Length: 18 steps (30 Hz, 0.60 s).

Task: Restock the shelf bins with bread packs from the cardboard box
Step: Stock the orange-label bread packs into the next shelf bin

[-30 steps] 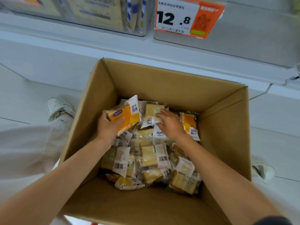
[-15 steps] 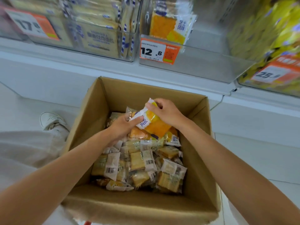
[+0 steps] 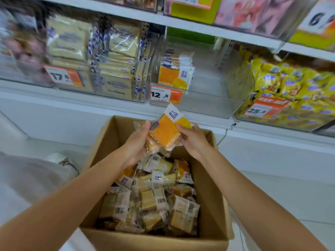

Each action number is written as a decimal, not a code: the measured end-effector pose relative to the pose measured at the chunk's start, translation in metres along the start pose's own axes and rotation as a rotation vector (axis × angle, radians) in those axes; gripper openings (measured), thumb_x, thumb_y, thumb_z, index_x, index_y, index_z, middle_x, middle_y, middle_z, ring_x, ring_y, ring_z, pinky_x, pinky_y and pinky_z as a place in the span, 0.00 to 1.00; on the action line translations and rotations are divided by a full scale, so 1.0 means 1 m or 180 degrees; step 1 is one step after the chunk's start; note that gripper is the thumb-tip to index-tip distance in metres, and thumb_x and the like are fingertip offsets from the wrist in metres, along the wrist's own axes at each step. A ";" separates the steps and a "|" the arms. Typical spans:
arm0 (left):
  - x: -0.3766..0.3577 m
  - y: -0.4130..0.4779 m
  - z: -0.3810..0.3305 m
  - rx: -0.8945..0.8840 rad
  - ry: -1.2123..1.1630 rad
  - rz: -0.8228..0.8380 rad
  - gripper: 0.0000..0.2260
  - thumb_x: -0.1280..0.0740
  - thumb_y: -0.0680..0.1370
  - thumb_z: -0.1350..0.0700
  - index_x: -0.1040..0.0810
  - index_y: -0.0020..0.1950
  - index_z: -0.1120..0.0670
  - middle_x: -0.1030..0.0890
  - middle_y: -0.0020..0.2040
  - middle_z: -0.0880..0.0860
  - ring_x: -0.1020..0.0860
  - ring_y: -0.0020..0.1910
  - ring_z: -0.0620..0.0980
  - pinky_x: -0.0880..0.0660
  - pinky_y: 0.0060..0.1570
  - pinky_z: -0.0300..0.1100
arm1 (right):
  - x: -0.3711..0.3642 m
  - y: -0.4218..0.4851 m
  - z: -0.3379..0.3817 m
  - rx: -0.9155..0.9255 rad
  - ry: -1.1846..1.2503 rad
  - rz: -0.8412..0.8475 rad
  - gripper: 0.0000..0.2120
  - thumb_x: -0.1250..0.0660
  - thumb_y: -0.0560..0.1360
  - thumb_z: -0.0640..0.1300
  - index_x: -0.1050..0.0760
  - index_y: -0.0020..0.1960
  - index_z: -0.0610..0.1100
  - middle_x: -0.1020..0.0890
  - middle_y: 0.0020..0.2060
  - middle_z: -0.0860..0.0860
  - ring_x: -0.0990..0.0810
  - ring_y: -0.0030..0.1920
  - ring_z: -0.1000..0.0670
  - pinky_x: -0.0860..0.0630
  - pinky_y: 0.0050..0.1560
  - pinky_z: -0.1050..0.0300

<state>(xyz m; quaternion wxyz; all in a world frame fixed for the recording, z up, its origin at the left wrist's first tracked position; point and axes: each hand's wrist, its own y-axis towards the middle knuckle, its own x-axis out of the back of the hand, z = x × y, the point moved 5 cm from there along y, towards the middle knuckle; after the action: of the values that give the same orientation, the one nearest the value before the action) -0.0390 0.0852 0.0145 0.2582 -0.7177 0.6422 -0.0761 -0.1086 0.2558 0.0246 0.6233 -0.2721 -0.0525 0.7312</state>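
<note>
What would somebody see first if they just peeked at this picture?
Probably the bright orange bread pack, held up by the left hand and right hand in the middle. Right below is the open cardboard box full of more packs. Just above, a clear shelf bin holds matching packs behind a 12.8 price tag.

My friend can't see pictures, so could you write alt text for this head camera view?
Both hands, left hand and right hand, hold orange bread packs above an open cardboard box of bread, below a nearly empty clear shelf bin tagged 12.8.
</note>
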 end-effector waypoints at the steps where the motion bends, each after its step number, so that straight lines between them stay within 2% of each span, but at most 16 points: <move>1: -0.007 -0.002 -0.006 -0.0078 0.0009 0.0034 0.19 0.37 0.79 0.44 0.21 0.61 0.55 0.15 0.52 0.55 0.17 0.53 0.54 0.24 0.60 0.53 | -0.001 -0.004 0.000 0.0070 -0.0479 -0.0043 0.21 0.27 0.74 0.38 0.31 0.63 0.38 0.19 0.55 0.42 0.19 0.56 0.42 0.21 0.49 0.53; 2: -0.012 -0.004 -0.012 -0.0156 0.0101 -0.0004 0.16 0.31 0.77 0.48 0.20 0.61 0.55 0.14 0.50 0.54 0.17 0.53 0.53 0.25 0.61 0.53 | -0.002 -0.009 0.004 0.0200 -0.1122 -0.0119 0.23 0.25 0.72 0.42 0.30 0.63 0.39 0.19 0.56 0.44 0.19 0.55 0.43 0.22 0.48 0.57; 4: -0.009 0.000 -0.024 -0.0324 0.0449 -0.0232 0.18 0.23 0.71 0.52 0.19 0.60 0.54 0.14 0.50 0.52 0.17 0.53 0.53 0.25 0.60 0.52 | -0.002 -0.020 0.024 0.0562 -0.2263 -0.0331 0.31 0.24 0.70 0.44 0.33 0.69 0.44 0.26 0.62 0.50 0.23 0.55 0.51 0.27 0.44 0.66; 6: -0.009 0.002 -0.043 -0.0458 0.0724 -0.0312 0.25 0.21 0.68 0.53 0.22 0.63 0.53 0.15 0.53 0.54 0.17 0.53 0.54 0.22 0.54 0.50 | -0.005 -0.025 0.051 0.0926 -0.2646 -0.0049 0.43 0.23 0.69 0.41 0.44 0.76 0.50 0.34 0.68 0.52 0.29 0.63 0.53 0.28 0.48 0.67; 7: -0.011 0.003 -0.055 -0.0545 0.0792 -0.0247 0.27 0.20 0.68 0.53 0.24 0.64 0.52 0.15 0.54 0.54 0.17 0.53 0.54 0.21 0.51 0.50 | -0.009 -0.028 0.063 0.0984 -0.2605 0.0268 0.47 0.23 0.69 0.39 0.48 0.78 0.52 0.34 0.70 0.52 0.29 0.65 0.54 0.26 0.48 0.67; 8: -0.015 0.003 -0.068 -0.0633 0.0817 -0.0111 0.27 0.21 0.68 0.54 0.25 0.65 0.52 0.16 0.55 0.54 0.17 0.54 0.55 0.21 0.50 0.49 | -0.015 -0.031 0.074 0.0965 -0.2463 0.0581 0.49 0.23 0.68 0.38 0.50 0.78 0.54 0.31 0.68 0.53 0.25 0.62 0.57 0.24 0.46 0.67; 10: -0.027 0.005 -0.095 -0.0832 0.0899 0.0184 0.28 0.22 0.70 0.53 0.27 0.68 0.51 0.16 0.54 0.53 0.16 0.49 0.48 0.20 0.46 0.44 | -0.024 -0.033 0.099 0.1024 -0.2312 0.0839 0.45 0.22 0.68 0.36 0.46 0.73 0.56 0.25 0.60 0.56 0.20 0.51 0.61 0.23 0.41 0.68; 12: -0.038 0.006 -0.128 -0.1141 0.1197 0.0179 0.20 0.24 0.73 0.54 0.24 0.63 0.49 0.17 0.47 0.49 0.18 0.38 0.39 0.24 0.35 0.33 | -0.028 -0.026 0.128 0.1260 -0.2380 0.0597 0.43 0.21 0.66 0.37 0.42 0.71 0.53 0.24 0.55 0.56 0.21 0.49 0.59 0.24 0.39 0.68; 13: -0.042 0.008 -0.145 -0.1339 0.1328 0.0096 0.14 0.25 0.74 0.54 0.24 0.58 0.48 0.17 0.45 0.47 0.18 0.36 0.39 0.26 0.32 0.31 | -0.030 -0.020 0.143 0.1368 -0.2340 0.0455 0.42 0.20 0.65 0.38 0.41 0.70 0.49 0.24 0.53 0.55 0.21 0.48 0.58 0.24 0.38 0.67; 14: -0.046 0.011 -0.163 -0.1565 0.1399 0.0033 0.12 0.26 0.74 0.55 0.24 0.55 0.47 0.18 0.44 0.47 0.18 0.38 0.40 0.26 0.32 0.30 | -0.031 -0.013 0.156 0.1475 -0.2264 0.0356 0.39 0.19 0.64 0.38 0.38 0.68 0.46 0.22 0.52 0.53 0.20 0.48 0.55 0.23 0.39 0.65; 16: -0.051 0.021 -0.194 -0.1920 0.1562 -0.0156 0.14 0.26 0.74 0.54 0.26 0.56 0.48 0.19 0.45 0.47 0.17 0.40 0.42 0.23 0.33 0.32 | -0.034 0.008 0.176 0.1633 -0.2166 0.0232 0.36 0.19 0.63 0.38 0.34 0.63 0.43 0.20 0.51 0.49 0.19 0.50 0.51 0.20 0.45 0.57; 18: -0.052 0.037 -0.219 -0.2185 0.2040 -0.0458 0.19 0.24 0.72 0.47 0.26 0.58 0.49 0.19 0.48 0.48 0.18 0.44 0.45 0.21 0.38 0.37 | -0.039 0.026 0.193 0.1797 -0.2135 0.0128 0.33 0.19 0.63 0.36 0.34 0.60 0.43 0.20 0.48 0.50 0.19 0.46 0.53 0.19 0.45 0.57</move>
<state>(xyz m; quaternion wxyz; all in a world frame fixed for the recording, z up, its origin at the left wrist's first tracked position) -0.1772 0.0736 0.1961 -0.2110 -0.7446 0.6262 -0.0947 -0.2182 0.2636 0.1899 0.6073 0.1604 -0.0448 0.7768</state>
